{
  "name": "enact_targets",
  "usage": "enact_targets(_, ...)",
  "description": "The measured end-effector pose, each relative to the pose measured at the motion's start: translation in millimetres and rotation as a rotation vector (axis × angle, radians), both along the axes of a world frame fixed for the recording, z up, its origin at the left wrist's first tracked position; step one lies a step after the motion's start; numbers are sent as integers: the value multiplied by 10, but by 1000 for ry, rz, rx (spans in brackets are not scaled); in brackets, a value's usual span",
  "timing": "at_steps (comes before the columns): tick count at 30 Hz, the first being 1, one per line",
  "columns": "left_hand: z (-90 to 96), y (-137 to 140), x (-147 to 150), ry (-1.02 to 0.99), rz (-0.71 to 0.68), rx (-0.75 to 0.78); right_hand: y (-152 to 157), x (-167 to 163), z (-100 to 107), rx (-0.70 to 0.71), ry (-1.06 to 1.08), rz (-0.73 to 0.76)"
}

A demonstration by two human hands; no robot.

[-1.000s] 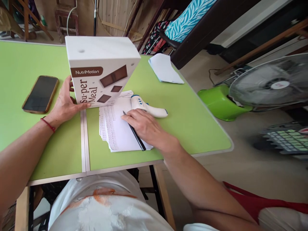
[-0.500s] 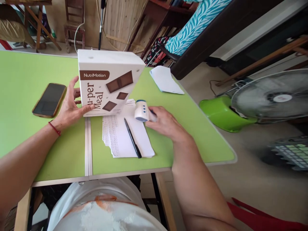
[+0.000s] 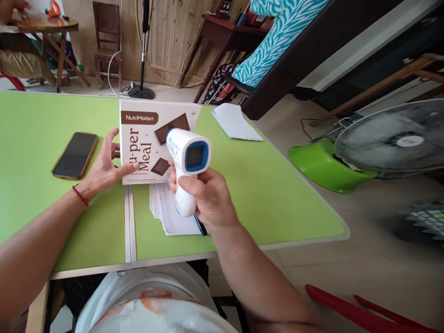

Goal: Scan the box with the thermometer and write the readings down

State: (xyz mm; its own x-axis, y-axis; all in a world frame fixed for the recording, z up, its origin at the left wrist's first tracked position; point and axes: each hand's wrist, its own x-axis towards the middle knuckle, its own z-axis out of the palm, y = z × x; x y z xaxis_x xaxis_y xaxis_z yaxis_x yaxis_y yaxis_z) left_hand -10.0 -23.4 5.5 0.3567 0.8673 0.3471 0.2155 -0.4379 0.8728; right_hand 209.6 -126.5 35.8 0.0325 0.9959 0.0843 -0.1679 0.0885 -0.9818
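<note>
My left hand (image 3: 107,166) grips the left edge of a white NutriMotion box (image 3: 138,157), its thumb across the printed front and its fingers behind. The box stands upright on the green table. Wrapped round the handle of a white and blue infrared thermometer (image 3: 189,152) is my right hand (image 3: 203,192). The thermometer is raised in front of the box, its dark screen towards me and its nose towards the box. Below it lie handwritten paper sheets (image 3: 159,210) and a black pen (image 3: 201,225), both partly covered by my right hand and the thermometer.
A phone (image 3: 75,156) lies left of my left hand on the green table (image 3: 274,199). Folded white paper (image 3: 236,121) rests near the far right edge. Beyond the table are a fan (image 3: 409,138), a green stool (image 3: 322,166) and a person's patterned blue clothing (image 3: 280,41).
My right hand has lifted the thermometer and turned it from lying sideways to upright, pointing at the box. The box has tilted back a little in my left hand. The view has shifted slightly.
</note>
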Motion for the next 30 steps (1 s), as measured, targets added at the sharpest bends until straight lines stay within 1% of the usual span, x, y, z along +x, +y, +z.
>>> enact_targets(3, -2, 13, -3, 6, -19, 5, 97, -43, -47, -31, 24, 2)
enact_targets(7, -5, 31, -16, 11, -53, -37, 135, -72, -130, -30, 45, -35)
enact_targets(13, 29, 36, -20, 9, -89, -18, 115, -101, -234, 40, 13, -42)
enact_targets(16, 50, 28, -20, 5, -104, -51, 116, -104, -247, 43, 14, -44)
enact_targets(22, 43, 32, -36, 17, -87, -42, 115, -99, -249, 32, 26, -25)
enact_targets(26, 51, 35, -48, 35, -92, -16, 105, -112, -248, 28, 12, -25)
enact_targets(30, 99, 20, -41, 56, -117, 24, 102, -128, -234, 29, -5, -35)
